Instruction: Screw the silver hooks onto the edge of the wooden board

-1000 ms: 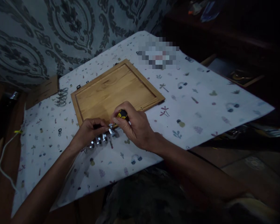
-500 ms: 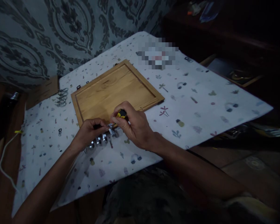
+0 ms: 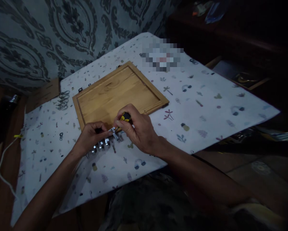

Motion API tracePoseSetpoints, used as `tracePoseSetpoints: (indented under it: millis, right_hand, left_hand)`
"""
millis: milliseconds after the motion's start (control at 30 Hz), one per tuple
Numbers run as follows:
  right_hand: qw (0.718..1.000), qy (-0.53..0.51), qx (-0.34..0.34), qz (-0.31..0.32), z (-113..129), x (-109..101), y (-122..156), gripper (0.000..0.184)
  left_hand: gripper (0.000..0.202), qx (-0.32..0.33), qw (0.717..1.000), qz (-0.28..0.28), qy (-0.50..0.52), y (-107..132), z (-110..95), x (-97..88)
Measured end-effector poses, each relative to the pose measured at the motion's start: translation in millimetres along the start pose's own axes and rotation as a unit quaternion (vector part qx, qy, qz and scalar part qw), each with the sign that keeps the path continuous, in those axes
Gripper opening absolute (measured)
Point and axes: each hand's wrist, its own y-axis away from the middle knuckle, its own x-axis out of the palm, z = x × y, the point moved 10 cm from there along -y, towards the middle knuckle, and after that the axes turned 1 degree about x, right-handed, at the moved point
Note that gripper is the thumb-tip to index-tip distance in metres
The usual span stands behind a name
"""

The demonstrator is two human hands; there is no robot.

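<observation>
Wears dark, mottled clothing (image 3: 139,205) below the near edge of the counter (image 3: 213,112), greyish and near-black in blotches, too dim for a sure reading of cut. Shows a paler, yellowish patch of cloth (image 3: 258,213) beyond that edge, near the right elbow, blurred in outline. Bares a left forearm (image 3: 49,192) by the counter's near left corner, slim and tapering to a narrow wrist; likewise a right forearm (image 3: 199,173) across the near edge, broader toward the elbow. Ends in a bare left grip (image 3: 92,136) with slender fingers and a bare right grip (image 3: 138,130) with rounded knuckles.
</observation>
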Motion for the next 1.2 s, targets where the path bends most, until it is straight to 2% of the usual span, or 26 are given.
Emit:
tracePoseSetpoints:
  millis: [367,600,767,1067,1200]
  right_hand:
    - [1.0,0.008,-0.015,-0.008,4.4,-1.2,-0.6,0.021]
    - [1.0,-0.005,0.001,-0.009,1.6,-1.0,-0.6,0.024]
    - [0.999,-0.019,0.025,-0.008,-2.3,-0.1,-0.3,0.026]
    - [1.0,-0.004,0.006,-0.005,0.1,0.6,-0.7,0.024]
    - [1.0,0.002,-0.001,-0.006,0.9,0.2,0.0,0.019]
  left_hand:
    - [0.032,0.015,1.0,0.001,0.006,2.6,-6.2,0.2]
    - [0.024,0.014,0.999,-0.021,0.036,7.7,-0.4,-9.9]
    - [0.024,0.01,0.999,0.01,0.041,7.5,0.1,-5.9]
    - [0.028,-0.034,0.995,0.085,0.045,-5.2,1.7,6.4]
    - [0.034,-0.028,0.996,0.08,0.026,-8.0,2.1,7.5]
